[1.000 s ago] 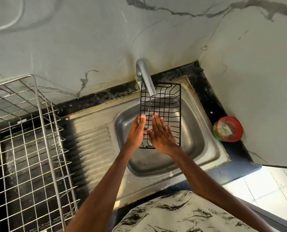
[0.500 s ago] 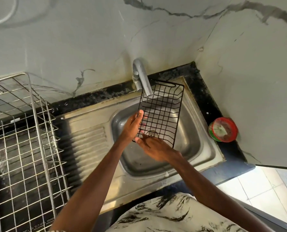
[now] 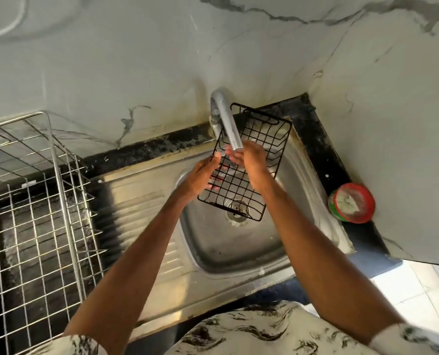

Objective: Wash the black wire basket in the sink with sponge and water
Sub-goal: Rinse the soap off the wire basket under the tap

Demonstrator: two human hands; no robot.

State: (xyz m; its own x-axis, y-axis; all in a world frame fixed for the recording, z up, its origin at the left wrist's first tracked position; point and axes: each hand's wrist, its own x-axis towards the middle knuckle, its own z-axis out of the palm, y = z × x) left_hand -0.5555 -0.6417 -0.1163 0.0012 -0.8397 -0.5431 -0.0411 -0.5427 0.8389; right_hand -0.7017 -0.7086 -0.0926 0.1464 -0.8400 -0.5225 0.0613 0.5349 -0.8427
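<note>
The black wire basket (image 3: pixel 235 187) is tilted over the steel sink (image 3: pixel 239 248), its far end up behind the faucet spout (image 3: pixel 227 124). My left hand (image 3: pixel 201 176) grips the basket's left rim, fingers curled through the wires. My right hand (image 3: pixel 251 165) lies on the inside of the mesh just under the spout tip, fingers pointing left and holding nothing. No sponge is in view. Whether water is running I cannot tell.
The sink drain (image 3: pixel 236 212) shows through the basket's near end. A ribbed drainboard (image 3: pixel 141 201) lies left of the bowl, with a tall silver wire dish rack (image 3: pixel 34 213) beyond it. A red and green tub (image 3: pixel 351 202) sits on the dark counter at the right wall.
The basket has swung from upright to slanted, its far end now behind the spout. My right hand slid from the basket's near edge up the mesh to under the spout.
</note>
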